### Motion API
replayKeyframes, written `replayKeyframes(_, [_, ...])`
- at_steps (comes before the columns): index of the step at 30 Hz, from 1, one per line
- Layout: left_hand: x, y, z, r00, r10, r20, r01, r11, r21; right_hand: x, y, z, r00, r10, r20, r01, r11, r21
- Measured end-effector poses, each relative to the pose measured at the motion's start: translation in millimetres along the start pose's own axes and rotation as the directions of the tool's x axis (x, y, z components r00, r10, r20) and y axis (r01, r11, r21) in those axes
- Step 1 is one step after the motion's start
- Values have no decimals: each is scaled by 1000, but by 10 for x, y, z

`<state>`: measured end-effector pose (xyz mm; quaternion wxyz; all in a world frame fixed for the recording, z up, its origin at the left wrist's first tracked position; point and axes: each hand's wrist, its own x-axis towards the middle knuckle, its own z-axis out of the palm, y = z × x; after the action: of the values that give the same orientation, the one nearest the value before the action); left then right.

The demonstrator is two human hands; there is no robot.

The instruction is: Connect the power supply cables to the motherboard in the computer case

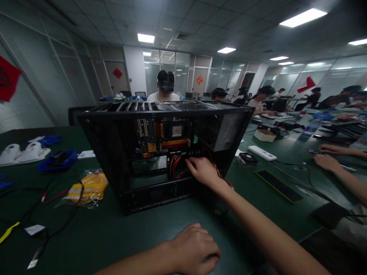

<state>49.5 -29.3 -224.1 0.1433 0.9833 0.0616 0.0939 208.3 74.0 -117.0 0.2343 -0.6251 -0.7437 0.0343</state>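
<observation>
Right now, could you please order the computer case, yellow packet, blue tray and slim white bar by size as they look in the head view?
1. Computer case, by far the largest
2. Yellow packet
3. Blue tray
4. Slim white bar, the smallest

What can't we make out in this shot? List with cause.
Whether the right hand grips anything: head view, the hand itself and the dark computer case interior hide it.
Left hand palm: head view, hidden under the curled hand.
Power supply label text: head view, too small and blurred.
Blue tray contents: head view, too dark and small.
Co-worker's forearm: head view, cut off by the right edge.
</observation>
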Motion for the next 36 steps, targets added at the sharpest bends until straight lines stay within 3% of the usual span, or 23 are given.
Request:
replayKeyframes(3, [15,-30,58,1000,23,15,-23,999,33,-8,-8,38,998,-9,62,16,994,-110])
replayKeyframes(7, [59,-75,142,999,-4,50,1,998,63,101,23,8,933,-302,195,300,953,38])
replayKeyframes(9, [102,-66,159,998,-46,53,42,997,66,153,31,-17,894,-379,238,366,925,98])
replayKeyframes(11, [169,-32,162,995,-94,37,91,994,60,207,20,-25,869,-373,325,344,928,144])
replayKeyframes(14, [315,29,183,986,-167,-14,168,985,41,314,-24,11,828,-315,464,204,940,275])
replayKeyframes(18, [511,35,280,967,-252,-32,253,966,56,446,-61,83,782,-303,545,37,895,445])
replayKeyframes(24, [529,-58,368,974,-225,-17,226,973,50,468,-18,114,719,-351,599,74,897,436])
replayKeyframes(29, [476,-97,407,985,-168,-46,171,983,63,464,1,156,722,-305,621,84,930,358])
replayKeyframes(36, [547,-148,404,987,-148,57,136,976,172,493,-1,170,715,-273,643,138,958,253])
